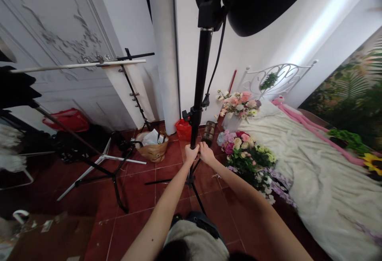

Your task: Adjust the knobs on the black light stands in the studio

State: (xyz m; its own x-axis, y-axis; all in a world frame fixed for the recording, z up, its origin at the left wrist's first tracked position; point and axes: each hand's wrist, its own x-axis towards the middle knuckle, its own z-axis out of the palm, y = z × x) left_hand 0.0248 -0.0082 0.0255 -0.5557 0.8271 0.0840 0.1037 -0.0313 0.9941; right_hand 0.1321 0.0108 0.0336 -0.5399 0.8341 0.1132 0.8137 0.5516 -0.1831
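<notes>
A black light stand rises upright in front of me, topped by a large black lamp reflector with a cable and plug hanging down. My left hand is closed around the lower pole, below a clamp collar with a knob. Right beside it, my right hand is closed at the pole's right side with curled fingers; the exact part under them is partly hidden. The stand's tripod legs spread on the floor near my feet.
Bouquets of artificial flowers stand right of the stand, beside a bed with a cream cover. Left are a woven basket, another black tripod, a white crossbar and a cardboard box. A red bag sits by the wall.
</notes>
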